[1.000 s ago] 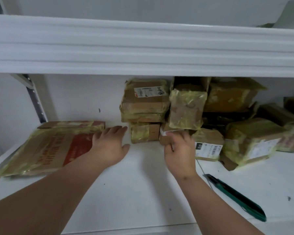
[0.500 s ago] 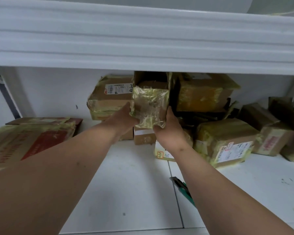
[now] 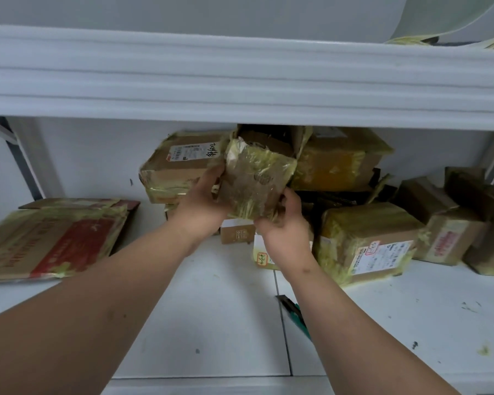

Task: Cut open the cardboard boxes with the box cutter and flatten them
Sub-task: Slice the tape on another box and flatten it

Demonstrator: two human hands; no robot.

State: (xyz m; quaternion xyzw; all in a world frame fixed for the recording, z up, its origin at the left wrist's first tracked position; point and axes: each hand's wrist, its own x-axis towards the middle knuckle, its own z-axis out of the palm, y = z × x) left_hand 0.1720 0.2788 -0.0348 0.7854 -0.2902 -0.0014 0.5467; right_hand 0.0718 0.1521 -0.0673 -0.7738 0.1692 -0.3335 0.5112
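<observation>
A small cardboard box (image 3: 254, 175) wrapped in yellowish tape is held up in front of the pile, tilted. My left hand (image 3: 201, 199) grips its left side and my right hand (image 3: 285, 223) grips its lower right corner from below. The green and black box cutter (image 3: 295, 315) lies on the white shelf (image 3: 217, 323), mostly hidden by my right forearm. Flattened cardboard (image 3: 49, 238) with a red panel lies at the far left.
Several taped boxes are piled at the back: one with a label (image 3: 180, 166), a yellow one (image 3: 340, 163), a labelled one (image 3: 365, 240) at right, more at far right (image 3: 451, 238). The upper shelf's edge (image 3: 240, 78) hangs low overhead.
Both hands left the shelf surface, reached into the pile and took hold of the small taped box. It now sits slightly further out and more tilted. The view shifted right.
</observation>
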